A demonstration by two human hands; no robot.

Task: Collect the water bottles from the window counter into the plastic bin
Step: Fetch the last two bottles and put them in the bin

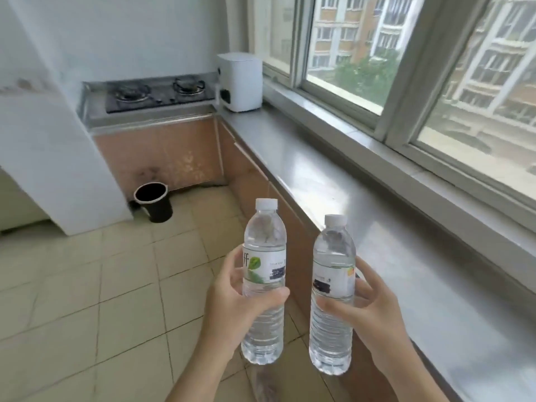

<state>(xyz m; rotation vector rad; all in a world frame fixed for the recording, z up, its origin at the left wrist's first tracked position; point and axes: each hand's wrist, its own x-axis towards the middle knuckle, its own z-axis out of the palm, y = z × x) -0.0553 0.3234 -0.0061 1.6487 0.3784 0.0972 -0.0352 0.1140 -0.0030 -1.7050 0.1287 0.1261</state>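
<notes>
Low in the frame, both forearms reach forward: the left hand [232,297] grips one upright water bottle [264,282], the right hand [368,309] grips another bottle [332,297], just left of the steel counter [406,227].

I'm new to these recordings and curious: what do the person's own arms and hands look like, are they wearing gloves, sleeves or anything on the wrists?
Both are bare. The left hand and right hand have no gloves and no visible rings, and the forearms show no sleeves, watch or bands as far as the picture reaches. No cables or markings are attached.
</notes>
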